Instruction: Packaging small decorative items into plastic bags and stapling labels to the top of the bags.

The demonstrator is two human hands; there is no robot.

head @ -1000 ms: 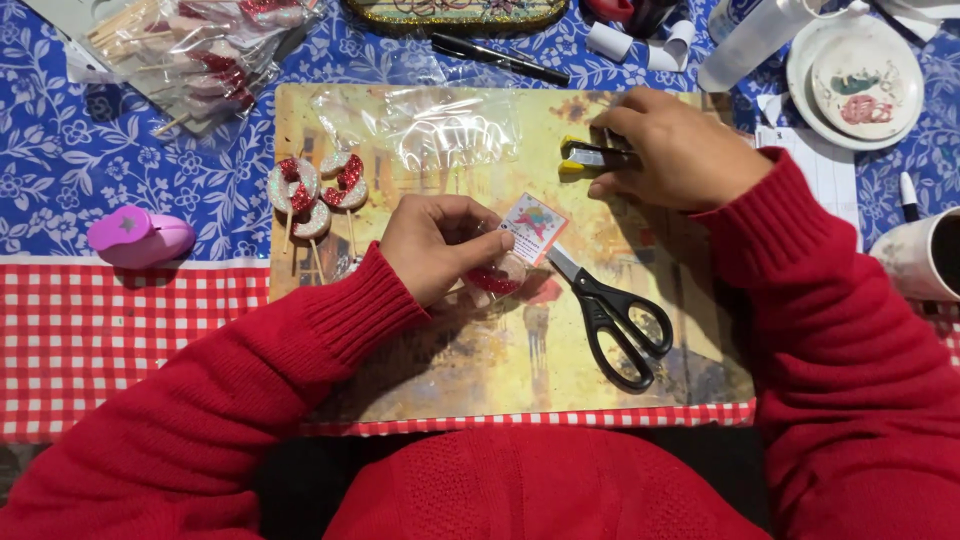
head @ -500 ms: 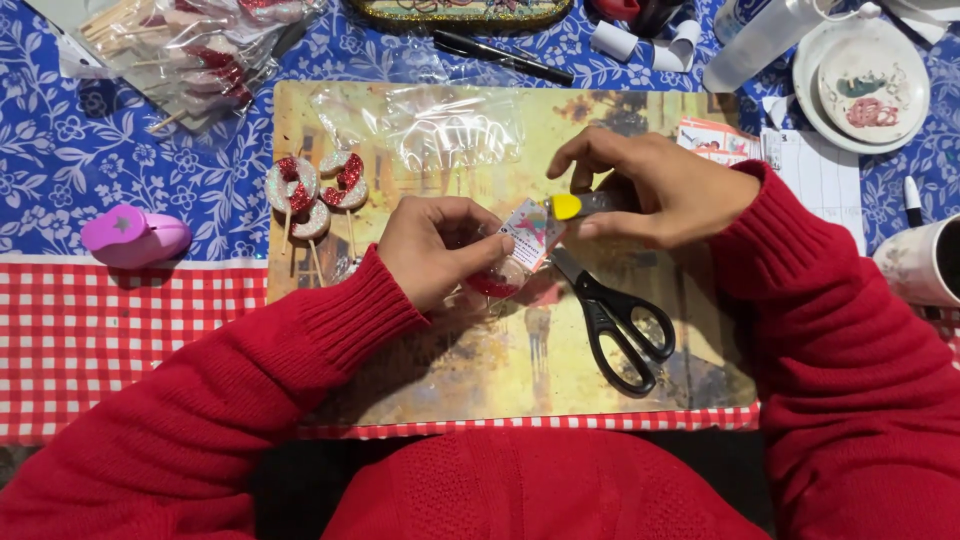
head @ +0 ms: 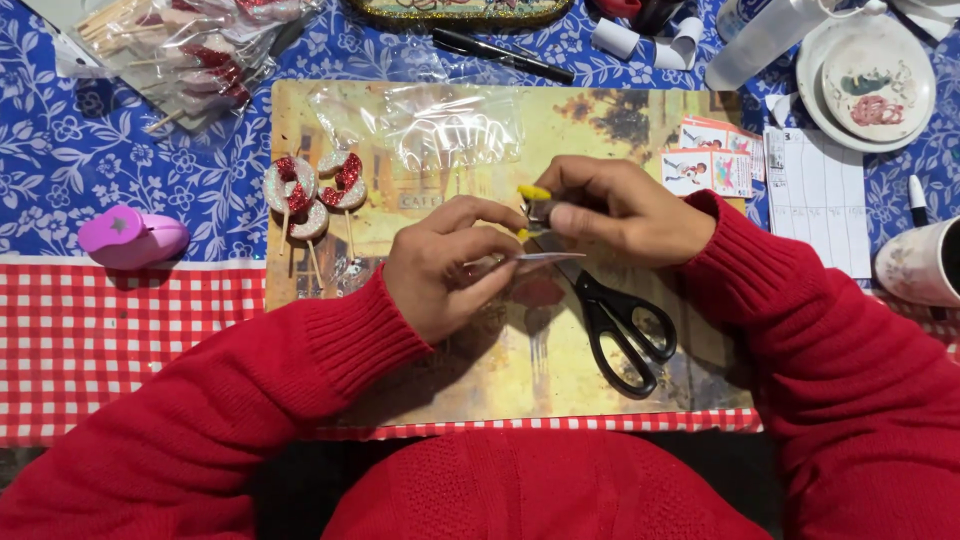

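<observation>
Left hand (head: 445,265) pinching, right hand (head: 620,210) pinching, fingertips nearly meeting

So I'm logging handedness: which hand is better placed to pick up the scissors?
Right, probably. The right hand hovers just above the scissors, though it holds a small yellow-tipped tool; the left hand pinches a card.

A small flat card (head: 545,257) lies edge-on and level, pinched at its nine o'clock end. Just at its twelve o'clock sits a small dark tool with yellow tips (head: 535,210), one tip pointing toward eleven o'clock, the other low, touching the card.
</observation>
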